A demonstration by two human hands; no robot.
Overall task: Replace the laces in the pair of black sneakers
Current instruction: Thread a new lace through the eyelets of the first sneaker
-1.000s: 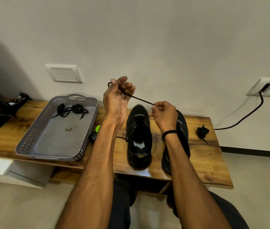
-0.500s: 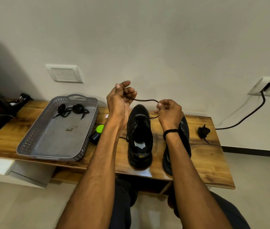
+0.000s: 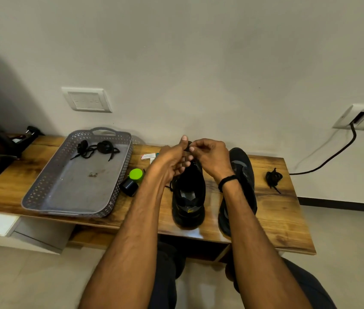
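- On the wooden worktop [image 3: 283,210], two black sneakers stand side by side with their heels toward the person. One is the middle sneaker [image 3: 188,197]. The other sneaker [image 3: 243,172] is just to its right, and the right forearm partly hides it.
- Above the toe of the middle sneaker, the left hand [image 3: 168,163] and the right hand [image 3: 210,157] meet, fingertips almost touching.
- Both hands have curled fingers and pinch a short dark bit of the black lace [image 3: 188,145] between them. The left forefinger points up past it.
- A thin loop of the same lace shows on the worktop at the middle sneaker's left side, next to the left wrist.
- How far the lace is threaded through the eyelets cannot be told, because the hands cover the front of the shoe.
- A black wristband [image 3: 227,181] sits on the right wrist.
- A grey perforated tray [image 3: 49,192] lies on the left part of the worktop, and a tangle of black laces [image 3: 96,149] sits at its far end.
- Between the tray and the left forearm lies a small black container with a green cap [image 3: 133,180], tipped on its side.
- Beyond the container, a small white pack [image 3: 148,156] lies flat.
- A bundled black lace [image 3: 273,177] rests alone on the worktop, right of the sneakers and well apart from them.
- On the wall behind are a white switch plate [image 3: 87,100] and a socket [image 3: 359,118], with a black cable [image 3: 332,157] running down from the socket.
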